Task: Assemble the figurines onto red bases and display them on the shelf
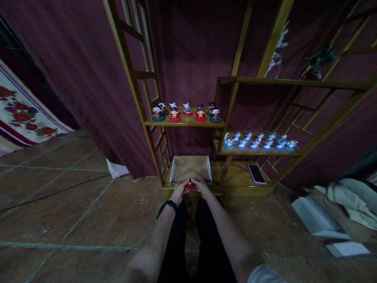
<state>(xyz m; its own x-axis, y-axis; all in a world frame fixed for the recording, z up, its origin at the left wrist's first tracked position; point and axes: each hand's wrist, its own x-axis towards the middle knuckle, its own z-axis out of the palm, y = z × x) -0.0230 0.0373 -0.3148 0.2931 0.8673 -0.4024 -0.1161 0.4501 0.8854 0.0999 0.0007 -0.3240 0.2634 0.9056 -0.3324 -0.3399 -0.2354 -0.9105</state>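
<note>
Between my hands is a small figurine [190,184] with a dark top and a red base. My left hand [179,189] has its fingers closed on the figurine's left side, and my right hand [201,186] grips the right side. Both hands are at the front edge of an open white cardboard box [192,167] with a brown inside, which sits on the lowest board of the wooden shelf. On the shelf above stand several figurines, some on red bases, like this one [174,114], and some on dark bases, like this one [158,113].
A right-hand shelf [259,152] holds rows of blue and white figurines [254,144]. A phone [257,173] lies on the lower board. Higher up stand a clear ornament [275,63] and a green one [321,59]. White boxes [318,216] and a cable [59,191] are on the floor.
</note>
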